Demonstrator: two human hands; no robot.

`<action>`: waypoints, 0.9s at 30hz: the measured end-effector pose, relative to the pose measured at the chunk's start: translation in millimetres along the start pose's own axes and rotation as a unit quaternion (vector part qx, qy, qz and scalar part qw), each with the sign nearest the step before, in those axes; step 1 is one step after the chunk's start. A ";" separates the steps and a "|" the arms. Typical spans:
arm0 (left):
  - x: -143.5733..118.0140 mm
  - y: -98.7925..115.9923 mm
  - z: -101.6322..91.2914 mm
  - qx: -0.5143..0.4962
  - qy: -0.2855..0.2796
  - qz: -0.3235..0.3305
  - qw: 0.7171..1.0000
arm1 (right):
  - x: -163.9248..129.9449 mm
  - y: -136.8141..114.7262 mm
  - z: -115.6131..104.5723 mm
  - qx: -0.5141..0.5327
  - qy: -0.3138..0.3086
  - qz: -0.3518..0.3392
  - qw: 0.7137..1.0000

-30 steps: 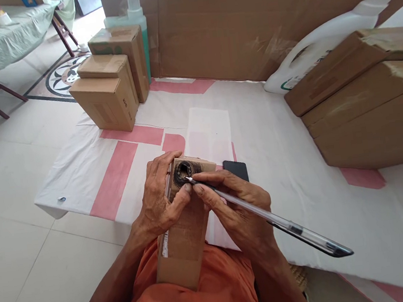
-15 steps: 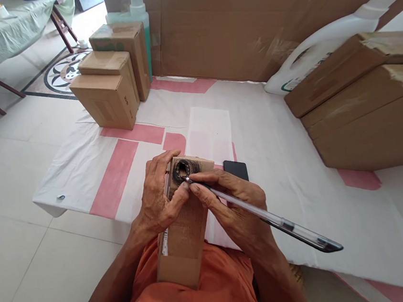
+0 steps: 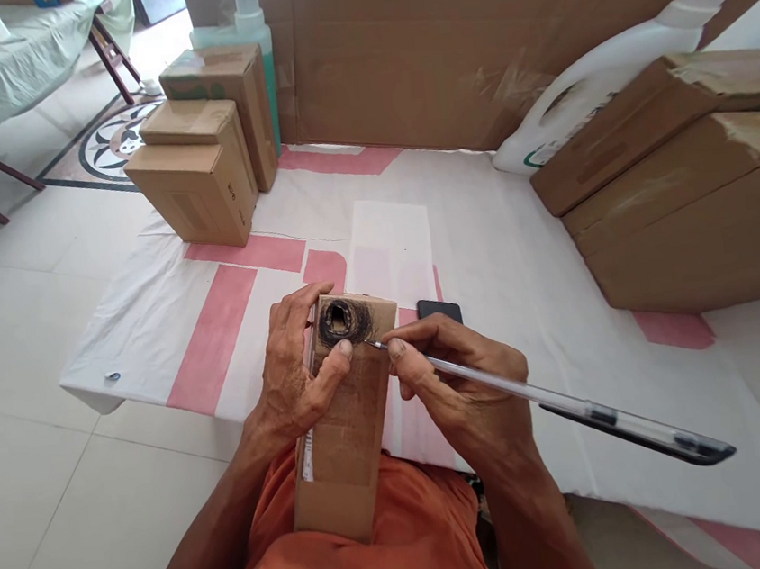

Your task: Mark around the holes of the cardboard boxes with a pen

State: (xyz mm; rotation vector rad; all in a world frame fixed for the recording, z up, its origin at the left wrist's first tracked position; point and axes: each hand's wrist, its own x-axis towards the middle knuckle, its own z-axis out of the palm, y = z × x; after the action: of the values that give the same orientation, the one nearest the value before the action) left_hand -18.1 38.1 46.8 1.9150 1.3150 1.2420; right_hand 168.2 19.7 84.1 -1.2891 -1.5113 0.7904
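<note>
Floor: pale tiles, with a white sheet with pink bands [image 3: 222, 328] spread over them as a work surface.
Small box: a narrow cardboard box [image 3: 347, 424] leans from the lap in orange cloth [image 3: 382, 565] out to the sheet's near edge, its top face turned up so the pen can reach it; a ragged hole ringed with black ink [image 3: 341, 320] sits at its 12 o'clock end.
Left hand: the left hand [image 3: 294, 375] wraps the box's 9 o'clock edge, thumb pressed on the top face just below the hole, bracing it.
Right hand: the right hand [image 3: 465, 384] is closed on a clear pen [image 3: 570, 409] near its tip, held low; the tip touches the box at the hole's 4 o'clock rim.
Phone: a dark phone [image 3: 438, 309] lies flat at 3 o'clock of the box, partly behind the right hand.
Around: stacked cartons [image 3: 204, 158] at 11 o'clock, larger cartons [image 3: 683, 198] and a white jug [image 3: 603, 80] at 2 o'clock.
</note>
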 end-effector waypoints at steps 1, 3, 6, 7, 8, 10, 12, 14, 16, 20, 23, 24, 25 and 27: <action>0.1 0.3 0.1 0.001 -0.001 -0.003 1.000 | 0.3 0.5 -1.3 -0.001 0.009 0.001 1.000; 0.2 0.9 0.3 0.001 -0.001 -0.003 1.000 | 1.5 1.5 -3.7 0.003 0.029 0.009 1.000; 0.6 1.3 0.7 -0.001 0.001 0.000 1.000 | 4.9 2.7 -5.8 0.025 0.055 0.027 0.998; 0.8 1.4 0.8 -0.001 0.001 0.001 1.000 | 6.3 2.6 -5.5 0.035 0.063 0.030 0.997; 1.0 1.5 0.9 -0.002 0.000 0.001 1.000 | 8.0 2.1 -4.6 0.045 0.070 0.030 0.996; 1.6 1.8 1.0 -0.004 -0.001 0.001 1.000 | 12.6 0.1 -1.3 0.063 0.081 0.029 0.994; 1.9 2.2 1.0 -0.005 -0.002 0.001 1.000 | 20.2 -2.3 2.7 0.084 0.081 0.024 0.993; 1.8 2.3 0.2 -0.008 -0.005 -0.005 1.000 | 31.8 -2.0 4.3 0.106 0.094 0.012 0.990; 1.3 1.5 -1.5 -0.013 -0.006 -0.017 1.000 | 46.5 4.5 0.5 0.118 0.137 -0.008 0.983; -0.1 -2.9 -6.4 -0.027 0.005 -0.044 0.999 | 69.8 38.1 -21.0 -0.014 0.168 0.041 0.985; -0.3 -5.4 -8.4 -0.033 0.014 -0.061 0.997 | 68.8 66.8 -30.9 -0.252 -0.029 0.140 0.957; -0.1 -5.6 -8.5 -0.033 0.015 -0.067 0.997 | 65.3 74.3 -30.4 -0.302 -0.091 0.158 0.936; 0.2 -5.5 -8.4 -0.033 0.013 -0.071 0.997 | 61.2 80.6 -28.2 -0.331 -0.133 0.170 0.919; 1.0 -4.7 -8.0 -0.033 0.009 -0.072 0.997 | 52.9 89.8 -20.7 -0.360 -0.160 0.189 0.900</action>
State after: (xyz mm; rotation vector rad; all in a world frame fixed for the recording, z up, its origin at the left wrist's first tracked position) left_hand -27.2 40.3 47.1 1.7361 1.3778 1.2180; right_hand 219.6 89.4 22.5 -2.1332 -1.9441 0.7299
